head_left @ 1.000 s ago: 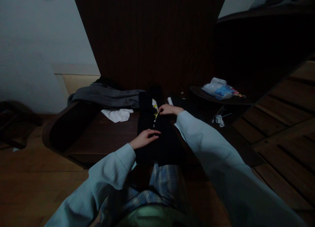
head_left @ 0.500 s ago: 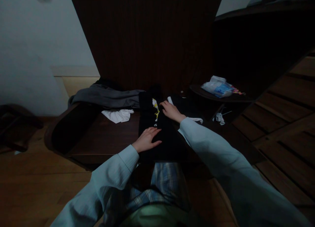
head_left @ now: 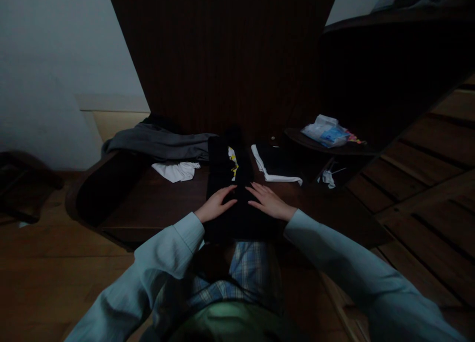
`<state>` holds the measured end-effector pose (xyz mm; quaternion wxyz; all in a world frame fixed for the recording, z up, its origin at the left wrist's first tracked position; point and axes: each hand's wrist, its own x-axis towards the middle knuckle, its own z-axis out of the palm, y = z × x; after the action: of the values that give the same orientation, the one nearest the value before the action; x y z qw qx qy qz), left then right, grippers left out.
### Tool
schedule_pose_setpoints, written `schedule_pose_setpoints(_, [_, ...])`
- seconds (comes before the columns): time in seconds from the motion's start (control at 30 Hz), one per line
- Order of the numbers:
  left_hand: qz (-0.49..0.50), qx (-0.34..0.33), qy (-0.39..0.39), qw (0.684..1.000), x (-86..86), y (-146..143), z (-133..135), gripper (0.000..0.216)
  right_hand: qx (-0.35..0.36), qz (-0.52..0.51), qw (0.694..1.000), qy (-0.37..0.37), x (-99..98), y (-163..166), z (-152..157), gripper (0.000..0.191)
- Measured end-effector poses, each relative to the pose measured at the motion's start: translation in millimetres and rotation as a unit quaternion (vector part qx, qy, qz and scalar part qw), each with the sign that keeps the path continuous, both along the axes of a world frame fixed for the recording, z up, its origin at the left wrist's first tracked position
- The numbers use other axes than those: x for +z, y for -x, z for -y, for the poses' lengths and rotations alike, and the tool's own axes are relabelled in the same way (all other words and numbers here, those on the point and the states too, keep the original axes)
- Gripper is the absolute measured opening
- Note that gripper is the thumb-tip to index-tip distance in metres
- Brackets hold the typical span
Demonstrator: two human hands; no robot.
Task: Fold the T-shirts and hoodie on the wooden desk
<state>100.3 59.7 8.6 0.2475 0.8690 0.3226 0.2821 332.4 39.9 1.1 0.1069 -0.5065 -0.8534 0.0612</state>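
Note:
A black garment [head_left: 241, 220] with a yellow and white print lies folded into a long strip on the dark wooden surface, its near end at the front edge. My left hand [head_left: 216, 203] rests on its left side, fingers stretched out. Across from it, my right hand [head_left: 269, 201] lies flat on the right side, fingers spread, the fingertips of both hands pointing toward each other. To the right, behind my right hand, is a folded dark cloth with white edges [head_left: 280, 160]. What kind of garment the black one is, I cannot make out.
Grey clothing [head_left: 159, 143] drapes over the left end, with a crumpled white cloth [head_left: 177, 171] in front of it. A plastic packet [head_left: 328, 131] sits on the small right shelf [head_left: 297, 136]. Below that shelf lies a crumpled white scrap [head_left: 328, 178]. A slatted wooden panel [head_left: 415, 183] stands far right.
My right hand has moved back toward me from beside the print to the garment's near part, uncovering the white-edged cloth. The left hand has shifted only slightly.

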Motion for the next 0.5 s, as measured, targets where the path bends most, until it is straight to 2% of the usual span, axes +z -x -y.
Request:
schedule_pose_setpoints(0.1, [-0.028,0.01,-0.019,0.999,11.0,10.7,6.7,0.021,0.024,-0.016,1.0,0.011,15.1,-5.8,-7.6,0.049])
schedule_pose_setpoints(0.23, [-0.148,0.009,-0.041,0.988,29.0,17.5,35.0,0.028,0.083,-0.092,0.992,-0.021,40.7,5.2,-22.8,0.029])
schedule_pose_setpoints(0.3, [-0.207,0.006,-0.058,0.977,32.3,15.1,49.9,0.033,0.115,-0.118,0.986,-0.02,47.3,19.4,-30.7,0.023])
schedule_pose_setpoints(0.4, [-0.269,0.024,-0.098,0.958,27.6,10.2,65.1,0.044,0.14,-0.128,0.982,0.014,42.7,43.0,-40.2,0.017])
schedule_pose_setpoints(0.5, [-0.302,0.043,-0.126,0.944,18.4,9.5,74.4,0.05,0.125,-0.141,0.981,0.052,25.4,58.7,-43.3,0.016])
